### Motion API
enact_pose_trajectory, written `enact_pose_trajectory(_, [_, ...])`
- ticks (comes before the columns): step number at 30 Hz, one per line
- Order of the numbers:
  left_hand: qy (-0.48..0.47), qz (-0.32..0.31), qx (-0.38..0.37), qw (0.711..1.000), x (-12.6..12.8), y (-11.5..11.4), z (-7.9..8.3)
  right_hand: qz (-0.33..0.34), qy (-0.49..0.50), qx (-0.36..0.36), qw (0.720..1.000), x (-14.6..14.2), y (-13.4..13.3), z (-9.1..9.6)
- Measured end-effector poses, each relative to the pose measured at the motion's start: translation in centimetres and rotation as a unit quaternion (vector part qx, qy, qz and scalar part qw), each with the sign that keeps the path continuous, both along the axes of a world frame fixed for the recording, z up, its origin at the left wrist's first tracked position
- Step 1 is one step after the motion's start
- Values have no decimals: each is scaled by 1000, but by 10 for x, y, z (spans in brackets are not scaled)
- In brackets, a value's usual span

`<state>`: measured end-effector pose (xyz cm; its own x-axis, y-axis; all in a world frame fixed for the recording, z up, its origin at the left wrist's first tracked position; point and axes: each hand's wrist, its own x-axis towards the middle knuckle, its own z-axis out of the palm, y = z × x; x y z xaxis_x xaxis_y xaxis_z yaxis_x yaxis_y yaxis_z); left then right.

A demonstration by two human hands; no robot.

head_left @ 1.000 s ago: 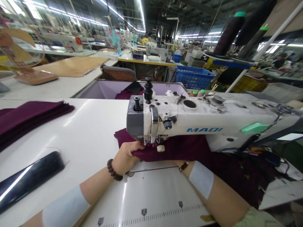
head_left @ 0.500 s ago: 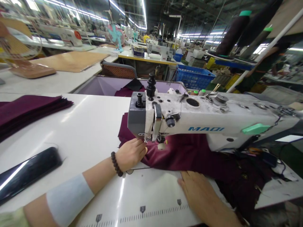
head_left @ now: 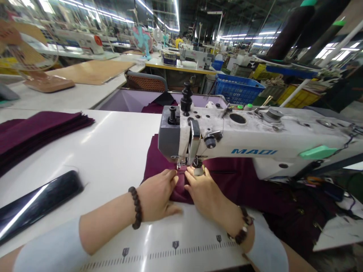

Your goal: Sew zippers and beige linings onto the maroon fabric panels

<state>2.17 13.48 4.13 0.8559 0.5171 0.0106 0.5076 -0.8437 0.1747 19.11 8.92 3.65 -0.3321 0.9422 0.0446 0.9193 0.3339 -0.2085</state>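
Observation:
A white MAQI sewing machine (head_left: 249, 139) stands on the white table (head_left: 113, 151). A maroon fabric piece (head_left: 224, 181) lies under its needle head. My left hand (head_left: 159, 194) rests flat on the cloth just left of the presser foot, fingers stretched toward the needle. My right hand (head_left: 205, 192) lies on the cloth right of it, fingertips at the presser foot. Both hands press the fabric down, side by side. Each wrist wears a bead bracelet.
A stack of maroon pieces (head_left: 36, 130) lies at the left. A black glossy bar (head_left: 36, 206) sits near the front left. A ruler scale (head_left: 176, 249) runs along the table front. A purple bin (head_left: 133, 102) and a blue crate (head_left: 238, 88) stand behind.
My right hand moved from the table front up onto the cloth at the presser foot. My left hand flattened onto the fabric. The cloth now lies spread under the needle.

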Motion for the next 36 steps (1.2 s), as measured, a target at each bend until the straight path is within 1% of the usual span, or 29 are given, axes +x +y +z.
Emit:
enact_pose_trajectory(2, [25, 4, -67, 997, -3, 4, 10, -12, 4, -19, 1000, -1, -3, -2])
enact_pose_trajectory(5, [62, 10, -119, 991, -1, 13, 19, -35, 25, -23, 999, -3, -5, -4])
enact_pose_trajectory(8, [107, 40, -123, 986, 5, 16, 24, -40, 42, -11, 998, -3, -6, -8])
enact_pose_trajectory(11, [129, 58, -115, 983, 9, 15, 25, -24, 41, -15, 999, 0, -6, -15])
enact_pose_trajectory(13, [117, 56, -104, 986, 9, 12, 21, -17, 38, -11, 999, 2, -6, -19])
enact_pose_trajectory(15, [91, 63, -88, 990, 8, 10, 14, -20, 35, 5, 999, 2, -7, -22])
enact_pose_trajectory(18, [41, 78, -46, 995, 7, 4, -3, -27, 37, 22, 999, 2, -9, -23])
enact_pose_trajectory(22, [-34, 73, 14, 997, 4, -2, -21, -17, 43, 14, 999, 3, -12, -22])
enact_pose_trajectory(25, [-79, 63, 16, 995, 0, -3, -26, -12, 42, 3, 999, 2, -10, -24])
enact_pose_trajectory(27, [-91, 60, 12, 994, -1, -2, -26, -15, 41, -5, 999, 1, -10, -22])
enact_pose_trajectory(28, [-90, 59, 14, 994, -2, -2, -26, -14, 42, -13, 999, 3, -12, -16])
enact_pose_trajectory(29, [-86, 58, 17, 994, -2, -1, -26, -5, 47, -24, 999, 5, -16, -6])
enact_pose_trajectory(30, [-81, 56, 22, 995, -2, -1, -26, 12, 59, -35, 998, 9, -21, 8])
enact_pose_trajectory(32, [-76, 51, 31, 995, -3, -1, -27, 65, 104, -40, 992, 23, -32, 50])
enact_pose_trajectory(33, [-75, 49, 34, 995, -3, -1, -28, 82, 134, -19, 987, 32, -37, 75])
enact_pose_trajectory(34, [-75, 47, 38, 995, -3, -1, -29, 82, 153, 34, 984, 42, -39, 101])
enact_pose_trajectory(35, [-74, 46, 42, 995, -4, -1, -30, 55, 164, 129, 976, 52, -37, 125])
enact_pose_trajectory(36, [-75, 46, 45, 995, -4, -1, -32, -1, 142, 244, 959, 62, -32, 147])
